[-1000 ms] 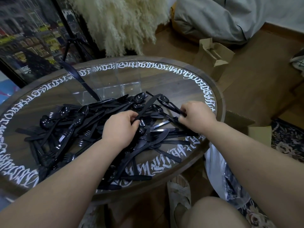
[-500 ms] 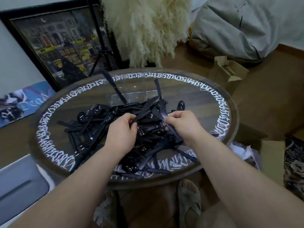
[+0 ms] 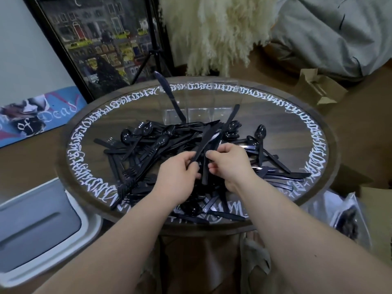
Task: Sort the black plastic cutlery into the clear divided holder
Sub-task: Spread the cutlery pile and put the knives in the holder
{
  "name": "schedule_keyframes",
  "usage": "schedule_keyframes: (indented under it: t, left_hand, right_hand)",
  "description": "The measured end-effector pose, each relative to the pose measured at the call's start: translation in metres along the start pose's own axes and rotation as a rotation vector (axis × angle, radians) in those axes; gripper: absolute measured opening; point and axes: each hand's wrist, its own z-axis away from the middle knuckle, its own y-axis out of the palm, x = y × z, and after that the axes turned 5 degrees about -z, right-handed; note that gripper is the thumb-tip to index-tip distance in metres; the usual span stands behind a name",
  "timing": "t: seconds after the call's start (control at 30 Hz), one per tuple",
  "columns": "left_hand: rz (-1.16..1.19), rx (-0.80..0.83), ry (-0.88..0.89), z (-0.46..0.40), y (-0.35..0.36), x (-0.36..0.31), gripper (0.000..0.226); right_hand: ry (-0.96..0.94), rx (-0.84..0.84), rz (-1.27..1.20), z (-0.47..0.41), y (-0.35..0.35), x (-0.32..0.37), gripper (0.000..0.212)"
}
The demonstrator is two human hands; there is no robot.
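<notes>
Pinching black knives (image 3: 206,143) between curled fingertips, left hand (image 3: 178,177) and right hand (image 3: 230,164) meet.

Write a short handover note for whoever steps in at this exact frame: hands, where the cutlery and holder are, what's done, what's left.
Left hand: pinches one black knife by its handle, blade pointing up and away.
Right hand: grips another black piece held upright; its type is unclear.
Both hands are raised over the cutlery pile in the middle of the round table.
Clear divided holder stands at the table's far side, behind the pile.
Done: one knife leans in the holder's left compartment.
Left: the other compartments look empty; nearly all spoons, forks and knives still lie mixed in the pile.
</notes>
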Motion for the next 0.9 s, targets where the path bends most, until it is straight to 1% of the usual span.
schedule_keyframes:
  t: [0.17,0.3,0.4,0.47,0.53,0.6,0.67,0.7,0.77,0.83,0.9]
  left_hand:
    - [0.023,0.084,-0.011,-0.004,0.005,-0.003,0.029]
    - [-0.132,0.054,0.012,-0.014,-0.001,-0.002,0.032]
    - [-0.177,0.038,-0.053,-0.021,-0.009,0.003,0.033]
    - [-0.171,0.028,-0.089,-0.024,-0.016,0.006,0.034]
    - [-0.203,-0.015,-0.075,-0.027,-0.024,0.007,0.033]
    - [-0.288,-0.087,-0.027,-0.028,-0.031,0.007,0.032]
    - [-0.361,-0.155,0.003,-0.028,-0.036,0.006,0.033]
    - [-0.391,-0.178,0.02,-0.028,-0.038,0.007,0.034]
    - [-0.446,-0.205,0.066,-0.028,-0.039,0.008,0.034]
    - [-0.493,-0.211,0.108,-0.028,-0.037,0.008,0.035]
    - [-0.534,-0.207,0.13,-0.027,-0.034,0.007,0.035]
  right_hand:
    - [-0.005,-0.069,-0.063,-0.006,0.015,-0.005,0.02]
    - [0.002,-0.003,-0.115,-0.01,0.018,-0.001,0.023]
    - [-0.019,-0.005,-0.08,-0.016,0.007,0.005,0.02]
    - [-0.087,-0.068,0.093,-0.023,-0.009,0.008,0.016]
    - [-0.211,-0.15,0.44,-0.028,-0.027,0.013,0.018]
    - [-0.327,-0.188,0.805,-0.026,-0.04,0.018,0.02]
    - [-0.415,-0.196,1.093,-0.023,-0.047,0.022,0.025]
    - [-0.446,-0.186,1.193,-0.02,-0.047,0.024,0.028]
    - [-0.517,-0.117,1.294,-0.017,-0.045,0.024,0.03]
    - [-0.616,-0.036,1.304,-0.017,-0.041,0.021,0.029]
    - [-0.682,-0.007,1.298,-0.018,-0.036,0.019,0.027]
